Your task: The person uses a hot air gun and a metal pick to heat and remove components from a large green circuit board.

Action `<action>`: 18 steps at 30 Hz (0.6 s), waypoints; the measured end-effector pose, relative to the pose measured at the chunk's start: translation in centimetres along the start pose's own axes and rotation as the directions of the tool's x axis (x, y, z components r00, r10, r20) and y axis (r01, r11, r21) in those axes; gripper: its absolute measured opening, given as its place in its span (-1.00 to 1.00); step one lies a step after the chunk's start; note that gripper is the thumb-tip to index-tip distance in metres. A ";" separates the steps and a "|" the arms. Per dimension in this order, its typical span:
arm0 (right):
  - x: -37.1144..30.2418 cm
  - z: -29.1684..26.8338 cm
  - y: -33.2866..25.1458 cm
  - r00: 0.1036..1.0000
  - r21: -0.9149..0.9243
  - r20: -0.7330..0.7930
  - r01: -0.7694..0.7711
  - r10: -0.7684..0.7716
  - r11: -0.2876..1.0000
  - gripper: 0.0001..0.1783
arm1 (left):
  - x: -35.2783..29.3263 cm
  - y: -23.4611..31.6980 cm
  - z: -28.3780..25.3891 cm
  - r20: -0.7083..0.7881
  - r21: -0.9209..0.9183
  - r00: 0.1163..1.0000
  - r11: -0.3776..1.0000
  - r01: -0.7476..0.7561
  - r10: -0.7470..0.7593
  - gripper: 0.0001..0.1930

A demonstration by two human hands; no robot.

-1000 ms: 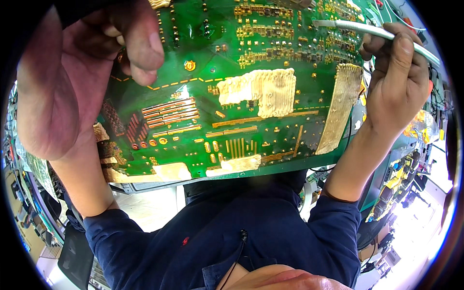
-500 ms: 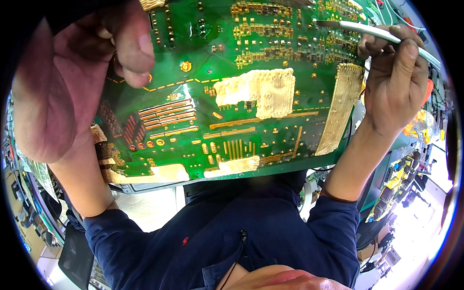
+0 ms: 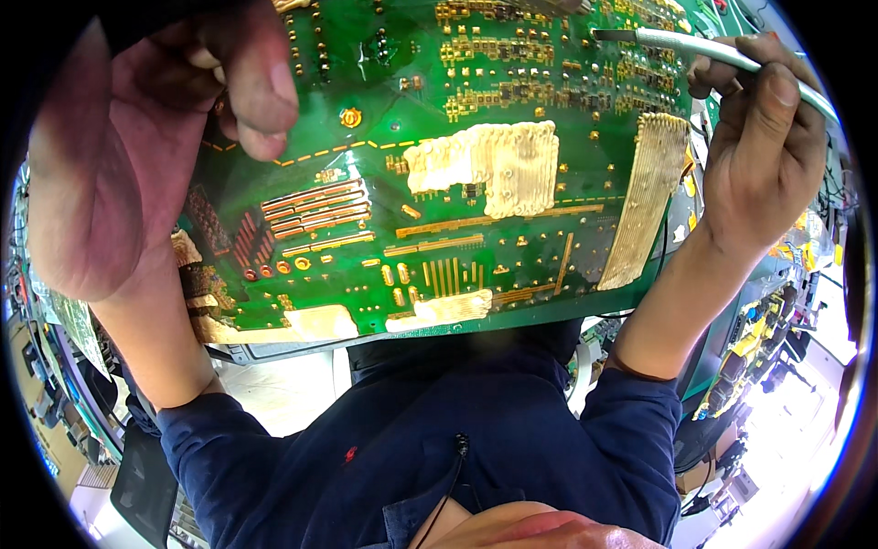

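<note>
A large green circuit board (image 3: pixel 366 284) lies under both my hands. My right hand (image 3: pixel 764 151), at its right edge, is closed round a slim silvery-white craft knife (image 3: pixel 695 48) with a knurled collar. The knife's dark flat tip is at the small parts near the board's top right, and I cannot tell whether it touches them. My left hand (image 3: pixel 183 137) hovers over the board's upper left with curled fingers. What those fingers hold, if anything, is hidden. A thin metallic point (image 3: pixel 574 5) shows at the top edge, close to the knife tip.
Cream-coloured hardened paste covers patches (image 3: pixel 521 169) of the board and a long strip (image 3: pixel 645 201) along its right side. More circuit boards (image 3: pixel 750 352) with yellow parts lie at the right. A dark chair (image 3: pixel 144 494) stands at the lower left.
My right hand has shifted slightly right, and the knife tip has moved a little up and left. My left hand has barely moved.
</note>
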State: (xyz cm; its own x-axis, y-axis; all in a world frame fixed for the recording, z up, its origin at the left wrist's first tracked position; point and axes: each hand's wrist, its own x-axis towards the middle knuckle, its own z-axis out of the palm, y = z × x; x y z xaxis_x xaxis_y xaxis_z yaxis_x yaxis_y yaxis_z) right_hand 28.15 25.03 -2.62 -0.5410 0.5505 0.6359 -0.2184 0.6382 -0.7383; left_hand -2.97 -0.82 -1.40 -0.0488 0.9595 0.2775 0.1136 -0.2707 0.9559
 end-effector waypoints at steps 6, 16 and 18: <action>0.8 -0.5 0.2 0.991 0.014 0.096 -0.091 0.089 0.996 -0.64 | -0.1 0.6 1.1 -0.063 0.038 0.994 0.995 0.095 -0.093 0.01; 0.7 -0.4 0.7 0.994 0.026 0.030 -0.110 0.109 0.994 -0.62 | 0.4 0.6 1.4 -0.083 0.007 0.995 0.998 0.061 -0.060 -0.03; 0.8 -0.3 0.3 0.996 -0.013 0.035 -0.085 0.086 0.996 -0.62 | 0.3 0.5 1.4 -0.086 -0.002 0.995 0.999 0.053 -0.053 -0.03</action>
State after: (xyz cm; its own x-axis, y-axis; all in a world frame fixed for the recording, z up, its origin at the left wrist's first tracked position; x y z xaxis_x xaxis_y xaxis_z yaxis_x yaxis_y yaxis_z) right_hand 27.90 25.82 -2.24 -0.5856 0.5841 0.5621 -0.1608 0.5959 -0.7868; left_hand -1.57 -0.52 -1.00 -0.1399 0.9622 0.2335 0.1092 -0.2194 0.9695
